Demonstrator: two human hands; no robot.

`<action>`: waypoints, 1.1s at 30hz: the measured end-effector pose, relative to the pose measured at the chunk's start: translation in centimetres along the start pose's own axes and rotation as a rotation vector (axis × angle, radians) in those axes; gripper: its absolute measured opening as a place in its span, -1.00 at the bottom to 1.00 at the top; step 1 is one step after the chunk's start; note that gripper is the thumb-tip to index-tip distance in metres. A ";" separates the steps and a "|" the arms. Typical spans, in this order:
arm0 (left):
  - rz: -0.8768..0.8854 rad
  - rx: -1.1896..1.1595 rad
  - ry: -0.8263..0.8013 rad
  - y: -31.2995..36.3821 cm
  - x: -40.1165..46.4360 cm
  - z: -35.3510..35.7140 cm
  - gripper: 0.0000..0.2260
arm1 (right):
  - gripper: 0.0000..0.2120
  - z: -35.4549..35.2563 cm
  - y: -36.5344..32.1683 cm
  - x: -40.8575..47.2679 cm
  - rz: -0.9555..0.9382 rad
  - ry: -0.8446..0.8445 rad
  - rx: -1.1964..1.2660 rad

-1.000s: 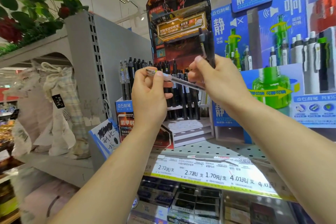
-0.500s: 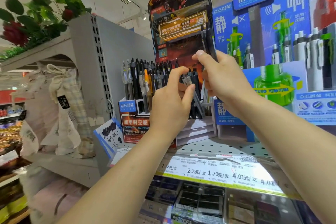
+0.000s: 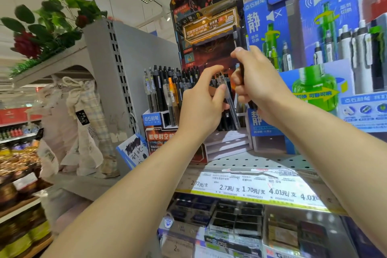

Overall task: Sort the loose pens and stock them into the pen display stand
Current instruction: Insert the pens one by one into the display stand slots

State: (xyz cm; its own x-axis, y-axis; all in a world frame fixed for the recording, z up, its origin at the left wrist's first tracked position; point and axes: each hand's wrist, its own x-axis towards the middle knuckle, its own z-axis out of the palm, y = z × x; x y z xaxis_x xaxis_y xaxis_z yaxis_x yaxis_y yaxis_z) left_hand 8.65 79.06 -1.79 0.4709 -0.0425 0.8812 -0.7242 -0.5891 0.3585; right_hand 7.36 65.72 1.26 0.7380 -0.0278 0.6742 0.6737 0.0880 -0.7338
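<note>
Pens fill the stand [image 3: 163, 123] on the shelf [image 3: 251, 160]: upright black barrels, with one orange pen [image 3: 172, 94] among them. The left hand [image 3: 201, 107] pinches a clear pen [image 3: 231, 107], tilted, just in front of the rows. The right hand [image 3: 257, 88], fingers curled, grips a bundle of dark pens [image 3: 240, 42] upright. Both hands hide the middle rows; the clear pen's tip is blurred. Price labels [image 3: 251, 188] run along the near shelf edge.

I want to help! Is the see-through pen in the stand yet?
Cannot tell: the left hand pinches the clear pen, tilted, its tip among standing pens.
</note>
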 end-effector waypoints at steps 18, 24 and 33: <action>-0.159 0.187 -0.294 0.3 1.8 0.4 -0.37 | -0.83 -0.4 0.6 0.2 -0.056 -0.046 -0.112; -0.159 -0.499 0.108 0.1 1.1 -1.9 -0.69 | -0.77 0.5 1.2 -0.8 -0.232 -0.341 -0.393; -0.157 -0.529 0.421 -1.0 -0.5 -2.0 -0.88 | -0.76 1.1 0.8 -0.8 -0.358 -0.030 -0.374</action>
State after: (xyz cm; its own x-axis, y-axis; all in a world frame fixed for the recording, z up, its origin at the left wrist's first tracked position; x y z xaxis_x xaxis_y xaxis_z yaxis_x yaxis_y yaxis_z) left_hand 8.12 81.25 -1.94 0.4321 0.3912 0.8125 -0.8620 -0.0856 0.4996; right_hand 7.22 66.96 0.21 0.4606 0.0382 0.8868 0.8558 -0.2841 -0.4323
